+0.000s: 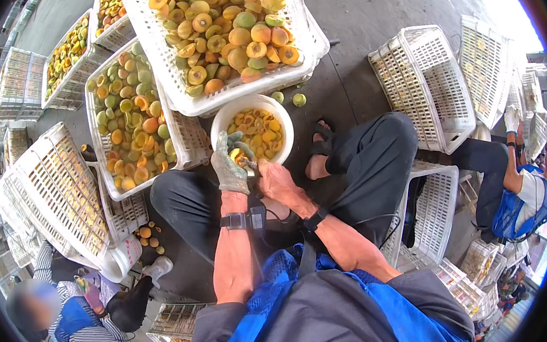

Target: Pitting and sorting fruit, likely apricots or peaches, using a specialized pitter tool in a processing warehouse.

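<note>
My left hand (232, 164), in a grey-green work glove, is closed around a cut yellow-orange fruit (237, 155) at the near rim of a white bucket (287, 117). My bare right hand (276, 180) grips a small tool with its tip against that fruit; the fingers hide most of the tool, so its kind cannot be told. Inside the bucket lie many yellow fruit pieces (270, 135). Just beyond it, a white plastic crate (191, 105) holds halved and whole apricot-like fruits (239, 36).
Another fruit-filled crate (96, 151) stands left of the bucket. Two green fruits (299, 100) lie on the floor. Empty crates (440, 85) stand at right, one near my knee (438, 216). Co-workers sit at lower left (80, 316) and far right (521, 199).
</note>
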Tool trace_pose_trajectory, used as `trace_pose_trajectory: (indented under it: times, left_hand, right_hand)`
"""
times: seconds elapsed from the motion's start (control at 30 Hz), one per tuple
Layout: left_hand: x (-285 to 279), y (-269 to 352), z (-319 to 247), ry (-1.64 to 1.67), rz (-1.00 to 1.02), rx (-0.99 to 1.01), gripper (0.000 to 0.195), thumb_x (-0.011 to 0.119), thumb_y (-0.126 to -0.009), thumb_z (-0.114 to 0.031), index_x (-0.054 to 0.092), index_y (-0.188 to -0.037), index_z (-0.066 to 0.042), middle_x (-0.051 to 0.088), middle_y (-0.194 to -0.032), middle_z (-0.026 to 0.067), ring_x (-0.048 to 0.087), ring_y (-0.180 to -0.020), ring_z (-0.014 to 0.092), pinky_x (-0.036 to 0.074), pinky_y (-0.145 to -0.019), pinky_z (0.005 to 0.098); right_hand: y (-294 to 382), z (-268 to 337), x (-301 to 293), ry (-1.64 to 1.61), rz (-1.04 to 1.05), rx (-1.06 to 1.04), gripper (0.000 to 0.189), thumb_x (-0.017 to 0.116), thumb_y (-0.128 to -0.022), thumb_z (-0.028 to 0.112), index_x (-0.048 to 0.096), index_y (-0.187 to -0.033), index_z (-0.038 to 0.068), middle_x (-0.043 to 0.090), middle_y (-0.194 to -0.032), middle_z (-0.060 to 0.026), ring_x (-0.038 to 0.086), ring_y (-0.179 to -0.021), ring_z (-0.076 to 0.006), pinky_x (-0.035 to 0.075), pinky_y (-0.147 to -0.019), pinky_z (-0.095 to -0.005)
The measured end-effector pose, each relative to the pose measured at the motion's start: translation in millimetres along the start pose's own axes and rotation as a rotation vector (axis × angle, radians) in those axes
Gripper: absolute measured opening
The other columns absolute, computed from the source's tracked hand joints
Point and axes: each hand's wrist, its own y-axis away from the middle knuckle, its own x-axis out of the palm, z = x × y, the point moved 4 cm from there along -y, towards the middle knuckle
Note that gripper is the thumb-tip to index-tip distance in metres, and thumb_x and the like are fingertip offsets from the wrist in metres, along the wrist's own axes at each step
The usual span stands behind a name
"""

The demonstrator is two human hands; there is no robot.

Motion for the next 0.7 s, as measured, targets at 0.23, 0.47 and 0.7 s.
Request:
trace_pose_trajectory:
  times: [0.23, 0.47, 0.7]
  left_hand:
    - [-5.4, 1.5, 0.2, -0.022, -0.085, -0.03, 0.04, 0.041, -0.085, -0.035, 0.054, -0.083, 0.003, 0.053, -0.054, 0.009, 0.049, -0.04, 0.017, 0.039, -0.038, 0.0236]
    - [4.2, 7.1, -10.8, -0.212, -0.003, 0.057, 0.035, 0.05, -0.082, -0.03, 0.058, -0.076, 0.003, 0.052, -0.051, 0.0074, 0.047, -0.037, 0.014, 0.038, -0.035, 0.0225]
    - [13.3, 17.4, -21.3, -0.328, -0.026, 0.138, 0.031, 0.055, -0.08, -0.028, 0.059, -0.073, 0.002, 0.051, -0.048, 0.0052, 0.045, -0.037, 0.009, 0.036, -0.035, 0.0201]
  right_hand:
    - [-3.2, 1.6, -5.8, -0.094, 0.215, 0.183, 0.012, 0.042, -0.064, 0.006, 0.038, -0.063, -0.005, 0.043, -0.054, -0.012, 0.044, -0.049, -0.0234, 0.034, -0.047, -0.0352]
    - [4.9, -4.1, -9.7, -0.28, 0.311, 0.198, 0.013, 0.045, -0.067, 0.008, 0.044, -0.066, -0.004, 0.033, -0.052, 0.0018, 0.033, -0.048, -0.007, 0.027, -0.04, -0.025]
    - [7.4, 11.4, -11.6, -0.626, 0.374, 0.312, 0.012, 0.045, -0.067, 0.008, 0.044, -0.069, -0.003, 0.036, -0.052, 0.0031, 0.031, -0.042, -0.0024, 0.021, -0.034, -0.0212]
